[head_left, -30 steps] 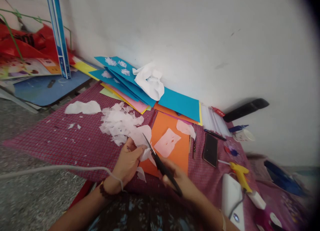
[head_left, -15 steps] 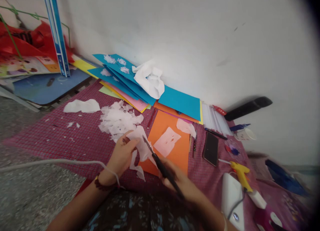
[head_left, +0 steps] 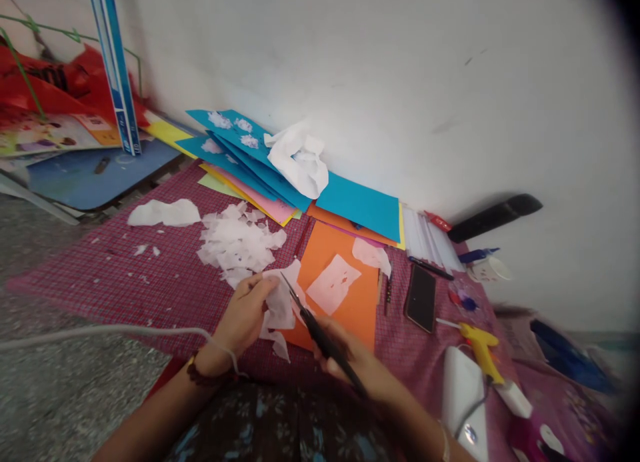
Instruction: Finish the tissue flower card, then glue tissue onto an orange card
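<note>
Between the thumb and fingers of my left hand (head_left: 246, 310) is a thin sheet of white tissue paper (head_left: 281, 306), hanging over the table's front part. My right hand (head_left: 350, 352) is closed around black-handled scissors (head_left: 320, 335). Their blades point up and left and lie against the tissue; whether they are parted I cannot tell. A heap of white tissue scraps (head_left: 239, 241) lies just beyond my left hand. Under and beyond the scissors is an orange sheet (head_left: 359, 321), with a pale pink piece of paper (head_left: 334, 283) on it.
Blue folded cards (head_left: 360, 205) and crumpled white tissue (head_left: 300, 162) lie along the wall. On the right are a phone (head_left: 421, 298), a yellow glue gun (head_left: 481, 347) and a white power strip (head_left: 463, 399). A white cable (head_left: 125, 330) crosses my left wrist.
My left hand has shifted slightly and turned the tissue, which now hangs differently beside the blades. The scissors have moved a little left with my right hand.
</note>
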Demonstrator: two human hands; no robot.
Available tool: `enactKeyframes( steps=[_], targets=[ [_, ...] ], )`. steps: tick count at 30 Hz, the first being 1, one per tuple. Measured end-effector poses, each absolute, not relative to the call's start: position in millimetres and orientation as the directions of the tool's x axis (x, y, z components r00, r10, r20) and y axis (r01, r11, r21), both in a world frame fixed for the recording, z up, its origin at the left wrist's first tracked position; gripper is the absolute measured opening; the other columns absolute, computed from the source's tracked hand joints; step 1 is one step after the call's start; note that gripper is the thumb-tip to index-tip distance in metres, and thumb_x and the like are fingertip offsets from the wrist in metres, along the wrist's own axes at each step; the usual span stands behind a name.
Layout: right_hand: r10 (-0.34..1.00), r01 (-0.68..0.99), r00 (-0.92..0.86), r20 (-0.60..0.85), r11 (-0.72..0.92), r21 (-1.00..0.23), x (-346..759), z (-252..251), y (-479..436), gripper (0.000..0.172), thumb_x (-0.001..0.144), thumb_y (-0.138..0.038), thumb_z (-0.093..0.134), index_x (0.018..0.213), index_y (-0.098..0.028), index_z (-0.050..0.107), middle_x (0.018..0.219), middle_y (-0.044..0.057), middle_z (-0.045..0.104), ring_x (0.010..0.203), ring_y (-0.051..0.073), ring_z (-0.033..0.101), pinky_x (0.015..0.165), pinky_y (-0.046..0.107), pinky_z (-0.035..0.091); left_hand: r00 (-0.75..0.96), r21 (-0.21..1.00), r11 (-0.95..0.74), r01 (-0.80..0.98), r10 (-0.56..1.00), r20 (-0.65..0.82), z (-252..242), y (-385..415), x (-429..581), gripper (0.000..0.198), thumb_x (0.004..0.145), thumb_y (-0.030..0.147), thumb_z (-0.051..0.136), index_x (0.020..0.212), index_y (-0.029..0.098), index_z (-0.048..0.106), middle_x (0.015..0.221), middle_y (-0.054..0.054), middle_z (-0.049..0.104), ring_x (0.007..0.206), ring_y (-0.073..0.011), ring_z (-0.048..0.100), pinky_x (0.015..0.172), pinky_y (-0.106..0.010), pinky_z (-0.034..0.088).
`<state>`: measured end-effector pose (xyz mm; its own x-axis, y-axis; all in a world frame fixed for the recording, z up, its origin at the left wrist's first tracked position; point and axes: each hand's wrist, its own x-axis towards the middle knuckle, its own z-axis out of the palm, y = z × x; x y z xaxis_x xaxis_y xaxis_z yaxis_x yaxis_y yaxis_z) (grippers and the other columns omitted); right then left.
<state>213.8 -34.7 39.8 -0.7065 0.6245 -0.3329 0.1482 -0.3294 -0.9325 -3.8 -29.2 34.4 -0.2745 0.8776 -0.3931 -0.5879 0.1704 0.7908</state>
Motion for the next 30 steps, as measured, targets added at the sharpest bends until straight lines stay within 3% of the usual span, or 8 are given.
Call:
enactKeyframes(
  steps=[4, 11, 17, 22, 25, 28, 30],
  targets=[
    [0.640, 0.090, -0.710, -0.293, -0.331, -0.940, 210, 37, -36, 0.077, 0.079, -0.069, 0.070, 0.137, -0.023, 0.050, 0.085, 0.000, 0.050, 0.068, 0.012, 0.042, 0.061, 0.026, 0.033, -0.181, 0.798, 0.185, -0.573, 0.922, -0.343, 33, -31, -2, 0.017, 0.070, 0.032, 0.074, 0.059, 0.020, 0.071, 0.053, -0.002, 0.065, 0.044, -0.0150, 0.056, 0.045, -0.025, 0.045],
    [0.661, 0.059, -0.692, -0.290, -0.349, -0.935, 205, 33, -39, 0.076, 0.079, -0.070, 0.069, 0.137, -0.023, 0.050, 0.080, -0.002, 0.050, 0.060, 0.009, 0.040, 0.054, 0.023, 0.031, -0.183, 0.801, 0.165, -0.575, 0.929, -0.323, 32, -32, -2, 0.017, 0.074, 0.033, 0.071, 0.062, 0.021, 0.073, 0.056, -0.004, 0.068, 0.046, -0.0164, 0.058, 0.047, -0.026, 0.046],
    [0.677, 0.106, -0.643, -0.357, -0.383, -0.917, 202, 26, -43, 0.074, 0.082, -0.065, 0.070, 0.138, -0.021, 0.051, 0.067, -0.006, 0.045, 0.047, 0.006, 0.036, 0.045, 0.021, 0.027, -0.165, 0.796, 0.171, -0.581, 0.932, -0.321, 35, -32, -1, 0.017, 0.073, 0.035, 0.072, 0.063, 0.021, 0.073, 0.057, -0.004, 0.068, 0.045, -0.0186, 0.058, 0.046, -0.029, 0.047],
    [0.620, 0.120, -0.710, -0.334, -0.361, -0.925, 204, 42, -40, 0.081, 0.079, -0.072, 0.067, 0.140, -0.022, 0.048, 0.077, -0.003, 0.049, 0.060, 0.010, 0.044, 0.055, 0.024, 0.035, -0.200, 0.813, 0.194, -0.549, 0.914, -0.354, 33, -30, -7, 0.015, 0.067, 0.032, 0.073, 0.059, 0.020, 0.070, 0.054, -0.003, 0.065, 0.046, -0.0174, 0.056, 0.048, -0.027, 0.047],
    [0.577, 0.101, -0.751, -0.320, -0.380, -0.920, 210, 52, -38, 0.081, 0.077, -0.074, 0.068, 0.137, -0.021, 0.051, 0.085, -0.001, 0.051, 0.070, 0.012, 0.046, 0.063, 0.026, 0.036, -0.227, 0.892, 0.199, -0.405, 0.924, -0.309, 34, -27, -19, 0.019, 0.064, 0.035, 0.074, 0.056, 0.019, 0.067, 0.052, -0.001, 0.062, 0.047, -0.0153, 0.052, 0.047, -0.025, 0.043],
    [0.585, 0.046, -0.754, -0.299, -0.407, -0.912, 223, 54, -41, 0.081, 0.074, -0.076, 0.069, 0.132, -0.020, 0.054, 0.086, 0.000, 0.053, 0.071, 0.013, 0.047, 0.063, 0.026, 0.036, -0.218, 0.985, 0.152, -0.080, 0.962, -0.166, 41, -20, -34, 0.028, 0.071, 0.041, 0.072, 0.057, 0.020, 0.061, 0.051, 0.002, 0.053, 0.048, -0.0130, 0.044, 0.045, -0.022, 0.034],
    [0.604, 0.013, -0.747, -0.280, -0.407, -0.913, 235, 50, -45, 0.084, 0.073, -0.077, 0.069, 0.132, -0.020, 0.054, 0.087, 0.001, 0.055, 0.071, 0.013, 0.049, 0.063, 0.027, 0.037, -0.191, 0.985, 0.106, 0.134, 0.978, -0.079, 47, -9, -39, 0.027, 0.075, 0.040, 0.070, 0.060, 0.020, 0.061, 0.053, 0.003, 0.051, 0.050, -0.0138, 0.044, 0.047, -0.023, 0.032]
  ],
)
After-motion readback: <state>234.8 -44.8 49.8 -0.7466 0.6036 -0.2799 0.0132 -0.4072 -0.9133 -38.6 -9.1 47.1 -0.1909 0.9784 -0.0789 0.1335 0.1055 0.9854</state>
